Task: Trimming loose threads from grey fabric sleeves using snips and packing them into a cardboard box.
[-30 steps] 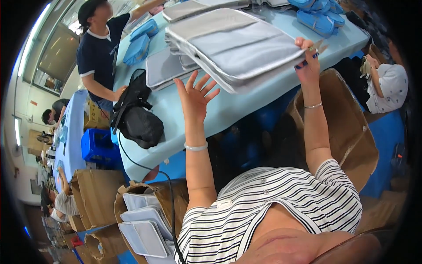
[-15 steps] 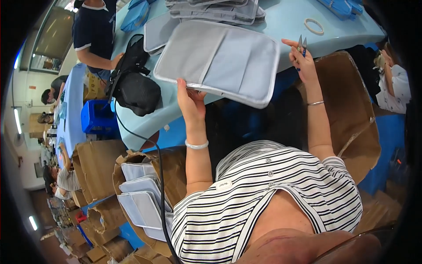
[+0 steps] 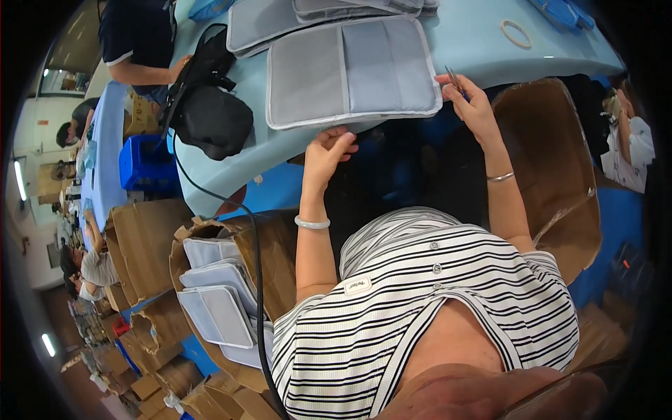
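Note:
A flat grey fabric pouch [image 3: 350, 70] with stitched pockets lies on the light blue table [image 3: 483, 59], its near edge hanging over the table's front. My left hand [image 3: 327, 150] curls around that near edge from below. At the pouch's right corner, my right hand [image 3: 474, 106] pinches a small pair of metal snips [image 3: 451, 75] whose tips point up beside the pouch's edge. Both wrists wear thin bracelets.
More grey pouches [image 3: 350, 8] are stacked at the back. A black bag [image 3: 210, 115] and its cable [image 3: 255, 280] sit at the left. A carton [image 3: 210, 231] at lower left holds pouches. An open brown carton [image 3: 546, 154] stands at the right. A person [image 3: 140, 42] works across the table.
The grey pouch has come off the stack toward me and now lies flat at the table's front edge. Both hands have drawn nearer with it.

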Motion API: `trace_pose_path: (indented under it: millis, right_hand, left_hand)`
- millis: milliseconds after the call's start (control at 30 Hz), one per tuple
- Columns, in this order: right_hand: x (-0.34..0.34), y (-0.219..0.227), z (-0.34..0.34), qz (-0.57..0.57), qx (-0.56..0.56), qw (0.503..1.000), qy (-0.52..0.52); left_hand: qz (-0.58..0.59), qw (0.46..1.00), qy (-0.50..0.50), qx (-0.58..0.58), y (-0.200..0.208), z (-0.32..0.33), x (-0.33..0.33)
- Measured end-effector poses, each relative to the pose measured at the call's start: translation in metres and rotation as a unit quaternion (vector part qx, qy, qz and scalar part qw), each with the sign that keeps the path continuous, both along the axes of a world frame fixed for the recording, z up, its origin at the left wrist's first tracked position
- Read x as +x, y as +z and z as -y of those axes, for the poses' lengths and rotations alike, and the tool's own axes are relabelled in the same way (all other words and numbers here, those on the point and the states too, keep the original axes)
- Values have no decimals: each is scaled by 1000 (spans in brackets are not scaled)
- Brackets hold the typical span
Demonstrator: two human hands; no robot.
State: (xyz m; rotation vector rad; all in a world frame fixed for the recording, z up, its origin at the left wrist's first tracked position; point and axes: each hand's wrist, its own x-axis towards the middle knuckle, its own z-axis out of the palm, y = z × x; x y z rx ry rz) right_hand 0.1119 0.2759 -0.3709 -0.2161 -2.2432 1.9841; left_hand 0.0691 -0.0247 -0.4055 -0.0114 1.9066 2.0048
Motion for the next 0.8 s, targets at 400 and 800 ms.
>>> trace_pose_path:
  millis: [400, 800]
  right_hand:
    - [23, 37, 52, -37, 79, 992, 88]
    - [17, 3, 84, -16, 83, 981, 172]
  left_hand:
    - [-369, 876, 193, -242, 2, 10, 17]
    - [-320, 910, 252, -80, -16, -21, 0]
